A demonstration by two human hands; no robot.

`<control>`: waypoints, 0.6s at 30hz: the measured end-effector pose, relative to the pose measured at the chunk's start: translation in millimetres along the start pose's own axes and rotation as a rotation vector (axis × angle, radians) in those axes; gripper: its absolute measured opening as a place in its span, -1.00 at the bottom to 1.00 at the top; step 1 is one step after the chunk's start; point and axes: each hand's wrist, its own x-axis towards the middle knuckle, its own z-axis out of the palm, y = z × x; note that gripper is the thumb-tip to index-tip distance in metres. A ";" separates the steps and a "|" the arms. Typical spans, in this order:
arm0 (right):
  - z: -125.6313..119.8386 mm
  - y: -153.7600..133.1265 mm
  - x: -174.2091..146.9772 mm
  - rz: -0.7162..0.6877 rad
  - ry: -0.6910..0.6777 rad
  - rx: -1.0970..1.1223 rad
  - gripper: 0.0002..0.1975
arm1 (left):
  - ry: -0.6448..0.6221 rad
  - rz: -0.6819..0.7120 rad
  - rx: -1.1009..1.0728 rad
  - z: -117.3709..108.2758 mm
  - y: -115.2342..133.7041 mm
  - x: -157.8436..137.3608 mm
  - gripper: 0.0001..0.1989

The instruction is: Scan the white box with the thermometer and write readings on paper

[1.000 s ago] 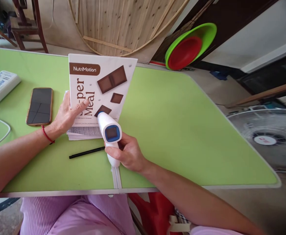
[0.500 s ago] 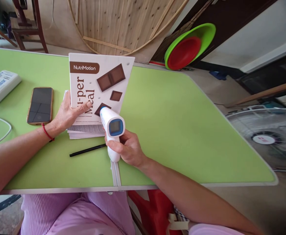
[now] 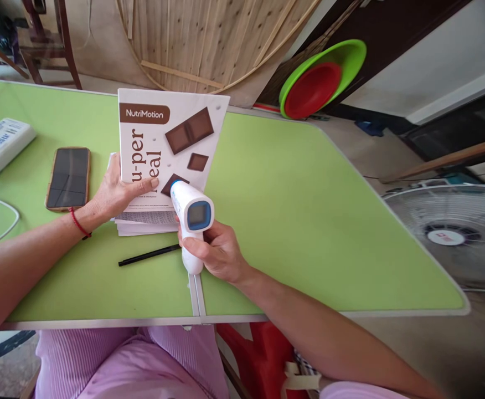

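Note:
My left hand (image 3: pixel 120 188) grips the left side of a white NutriMotion box (image 3: pixel 143 147) printed with chocolate pieces, its thumb across the front. The box is tilted up over papers (image 3: pixel 145 227) on the green table (image 3: pixel 300 221). My right hand (image 3: pixel 221 252) is closed round the handle of a white infrared thermometer (image 3: pixel 192 202). The thermometer's nose points at the lower part of the box front, and its blue-framed screen faces me; no reading can be made out. A black pen (image 3: pixel 148 256) lies just left of the thermometer handle.
A phone in a brown case (image 3: pixel 68 178) and a white power bank (image 3: pixel 4 145) with a cable lie on the left. Beyond the table's right edge stands a fan (image 3: pixel 445 235). Green (image 3: pixel 352 58) and red basins (image 3: pixel 313 91) lean behind. A red stool (image 3: pixel 263 354) is below the front edge.
The box and my left hand have shifted very slightly to the right. The thermometer has also moved a touch right and stays aimed at the box.

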 end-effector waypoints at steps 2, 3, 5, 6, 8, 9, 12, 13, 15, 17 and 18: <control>-1.0 0.5 0.0 0.003 -0.012 -0.015 -0.62 | -0.014 0.005 0.006 -0.3 4.6 -0.6 -0.31; -1.4 0.8 0.0 0.006 -0.016 -0.015 -0.61 | -0.022 0.004 0.013 -0.5 8.0 -0.9 -0.31; -1.7 1.3 -0.2 0.014 -0.017 -0.004 -0.62 | -0.042 -0.010 0.039 -0.9 15.4 -1.7 -0.30; -1.7 1.3 -0.3 0.018 -0.013 -0.001 -0.62 | -0.052 -0.020 0.054 -1.0 18.5 -2.1 -0.29; -1.2 0.7 -0.5 0.023 -0.007 -0.005 -0.62 | -0.063 -0.034 0.074 -1.0 21.5 -2.7 -0.30; -1.0 0.3 -0.7 0.024 -0.006 -0.011 -0.62 | -0.060 -0.035 0.077 -0.8 21.0 -2.9 -0.30; -0.2 -0.8 -1.1 0.026 -0.008 -0.021 -0.59 | -0.017 -0.018 0.063 0.5 15.4 -3.0 -0.31; 0.0 -0.9 -1.1 0.028 -0.009 -0.021 -0.58 | -0.004 -0.009 0.053 1.0 14.1 -3.0 -0.31; 0.3 -0.4 -1.0 0.036 -0.013 -0.022 -0.54 | -0.005 0.004 0.034 2.1 15.0 -2.7 -0.31; 0.5 0.1 -0.7 0.042 -0.017 -0.016 -0.51 | -0.033 -0.001 0.022 2.8 20.6 -2.6 -0.31; 0.7 0.1 -0.5 0.041 -0.017 -0.010 -0.51 | -0.051 -0.007 0.015 2.9 24.1 -2.6 -0.31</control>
